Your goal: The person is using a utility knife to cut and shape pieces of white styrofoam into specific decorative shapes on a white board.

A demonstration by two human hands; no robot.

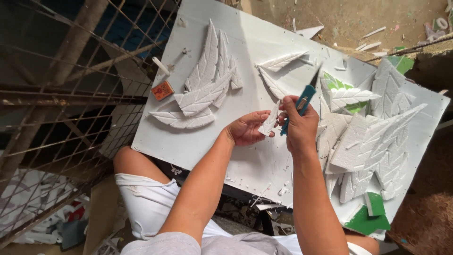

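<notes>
**Foam leaf trimmed in the hand, blade close to the fingers**

White foam is everywhere on the large white board (245, 156) that serves as the counter across the person's lap. The small white foam leaf piece (271, 119) is held up just above the middle of the board, between the two hands. The left hand (247, 127) has its grip pinched on the lower end of that piece, palm turned up, fingers curled under, forearm coming in from the near left. The right hand (300, 126) has its grip clenched around the teal-handled utility knife (304, 99), back of the hand up, wrist nearly straight, blade slanting toward the far right, away from the body.

As I judge it, the main risk is a cut: the two hands touch around the thin piece, so a slip of the knife through soft foam could reach the left fingertips. The slender piece could also snap if pinched too hard.

At far left lies a cluster of carved white foam feathers (203, 89) with a small orange box (163, 90) beside it; two thin foam leaves (278, 66) lie beyond the hands. A heap of layered foam leaves (373, 141) fills the right, green foam scraps (370, 215) near it. A wire mesh fence (71, 94) stands left.
</notes>
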